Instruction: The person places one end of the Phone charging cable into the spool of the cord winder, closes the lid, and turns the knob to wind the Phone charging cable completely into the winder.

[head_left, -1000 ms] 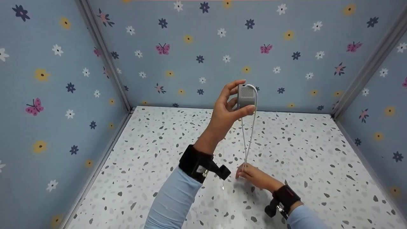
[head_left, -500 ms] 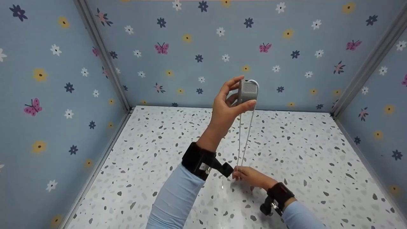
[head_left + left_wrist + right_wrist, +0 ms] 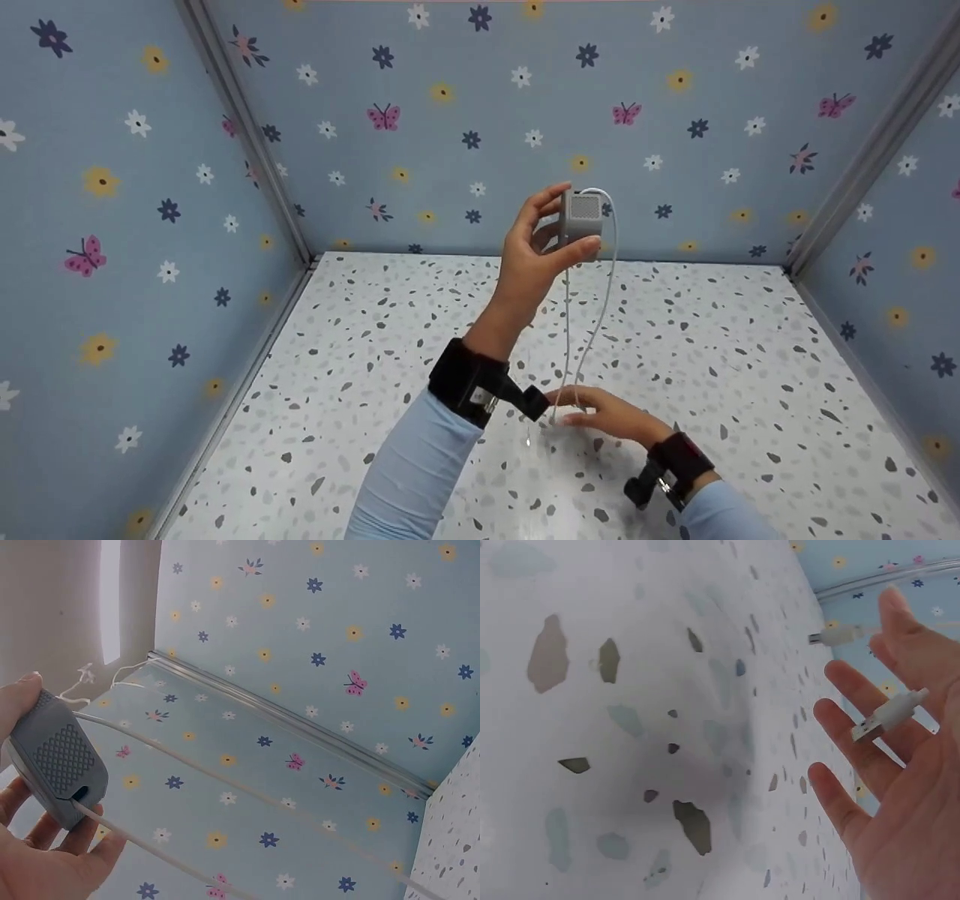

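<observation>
Held up near the back wall, a small grey box with a textured panel sits between the thumb and fingers of my left hand. A thin white USB cable leaves it at two places, shown in the left wrist view, and both strands hang down to my right hand. That hand is low over the table, its fingers spread and loosely bent. In the right wrist view a USB plug lies across in front of the fingers, and a smaller plug hangs by the thumb.
The white speckled table is bounded by blue flowered panels at the back and sides. Metal strips run along the panel corners. Black camera bands are worn on both wrists.
My right hand has loosened from its pinch on the cable ends, and its fingers have spread. The strands hang slacker, the right one bowing outward. My left hand, first raised slightly, still holds the box.
</observation>
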The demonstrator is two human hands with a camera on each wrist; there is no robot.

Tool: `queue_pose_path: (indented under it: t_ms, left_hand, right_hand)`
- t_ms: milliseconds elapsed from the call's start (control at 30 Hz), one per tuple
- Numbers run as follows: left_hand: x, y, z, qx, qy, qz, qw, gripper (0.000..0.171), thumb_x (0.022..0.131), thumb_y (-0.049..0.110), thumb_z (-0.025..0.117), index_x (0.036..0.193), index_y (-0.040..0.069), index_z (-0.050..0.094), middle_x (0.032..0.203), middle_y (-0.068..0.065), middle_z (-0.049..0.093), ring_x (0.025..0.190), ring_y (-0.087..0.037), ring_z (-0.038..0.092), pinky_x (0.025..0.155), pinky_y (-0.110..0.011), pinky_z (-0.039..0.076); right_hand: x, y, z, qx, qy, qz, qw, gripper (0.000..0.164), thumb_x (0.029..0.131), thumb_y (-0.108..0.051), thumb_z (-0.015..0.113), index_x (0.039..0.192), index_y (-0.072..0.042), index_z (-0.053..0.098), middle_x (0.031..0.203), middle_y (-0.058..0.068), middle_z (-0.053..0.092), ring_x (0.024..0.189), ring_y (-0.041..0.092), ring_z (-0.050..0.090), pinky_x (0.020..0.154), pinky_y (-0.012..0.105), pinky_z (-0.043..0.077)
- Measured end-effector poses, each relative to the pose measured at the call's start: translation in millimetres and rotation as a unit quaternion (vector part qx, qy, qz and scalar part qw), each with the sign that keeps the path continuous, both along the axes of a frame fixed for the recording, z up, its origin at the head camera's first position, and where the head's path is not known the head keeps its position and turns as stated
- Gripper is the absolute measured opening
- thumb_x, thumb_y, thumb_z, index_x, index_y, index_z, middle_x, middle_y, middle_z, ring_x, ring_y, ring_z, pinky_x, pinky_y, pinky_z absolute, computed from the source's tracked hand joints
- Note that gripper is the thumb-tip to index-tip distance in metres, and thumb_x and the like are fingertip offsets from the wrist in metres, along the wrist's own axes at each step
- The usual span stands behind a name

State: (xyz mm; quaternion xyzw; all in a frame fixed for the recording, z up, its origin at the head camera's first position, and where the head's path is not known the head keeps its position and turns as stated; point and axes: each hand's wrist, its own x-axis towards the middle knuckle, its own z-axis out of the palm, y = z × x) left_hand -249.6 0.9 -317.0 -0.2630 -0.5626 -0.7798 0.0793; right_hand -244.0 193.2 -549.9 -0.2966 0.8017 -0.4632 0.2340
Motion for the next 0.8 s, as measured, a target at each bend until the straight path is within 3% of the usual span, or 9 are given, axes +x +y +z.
queue_pose_path:
  t_ms: [233,333,467,667,800]
  left_hand:
    - [-0.5,0,-1.8,-0.040,0.034,0.030,0.9982,0.067,0.083,0.008,0.072,0.144,0.014,0.043,0.139,-0.007,0.048,0.123,-0.018,0.048,0.103,-0.033,0.042]
    - [-0.1,2,-1.7,-0.033,0.036,0.024,0.9985,0.067,0.082,0.008,0.072,0.143,0.014,0.044,0.137,-0.007,0.049,0.123,-0.018,0.049,0.104,-0.033,0.043]
    - [1.1,3,-0.6,-0.022,0.032,0.016,0.9991,0.067,0.081,0.006,0.073,0.142,0.014,0.045,0.136,-0.007,0.049,0.123,-0.019,0.050,0.104,-0.033,0.044]
    - [2.2,3,0.7,-0.024,0.026,0.021,0.9991,0.068,0.079,0.003,0.076,0.140,0.011,0.047,0.135,-0.010,0.048,0.121,-0.020,0.050,0.103,-0.031,0.045]
    - [2.6,5,-0.4,-0.028,0.024,0.033,0.9988,0.068,0.077,0.003,0.078,0.138,0.010,0.049,0.132,-0.012,0.050,0.118,-0.021,0.052,0.101,-0.031,0.047]
  right_hand:
    - [5.4,-5,6.2,0.018,0.009,0.032,0.999,0.034,0.103,-0.030,0.045,0.122,-0.006,0.061,0.125,0.013,0.062,0.120,0.035,0.055,0.100,0.040,0.045]
    - [7.2,-9,4.0,0.022,0.015,0.030,0.999,0.032,0.104,-0.027,0.043,0.118,-0.006,0.062,0.124,0.010,0.062,0.120,0.033,0.056,0.102,0.043,0.044]
    - [8.3,-15,0.9,0.025,0.016,0.028,0.999,0.028,0.105,-0.025,0.041,0.116,-0.015,0.065,0.122,0.003,0.064,0.119,0.026,0.057,0.103,0.043,0.044]
    - [8.9,-21,-5.8,0.027,-0.006,0.040,0.999,0.031,0.104,-0.023,0.043,0.114,-0.010,0.070,0.116,0.004,0.069,0.112,0.025,0.063,0.103,0.045,0.044]
    - [6.0,-21,-10.0,0.049,0.003,0.034,0.998,0.031,0.104,-0.021,0.044,0.109,-0.009,0.072,0.107,0.003,0.072,0.105,0.021,0.067,0.100,0.042,0.047]
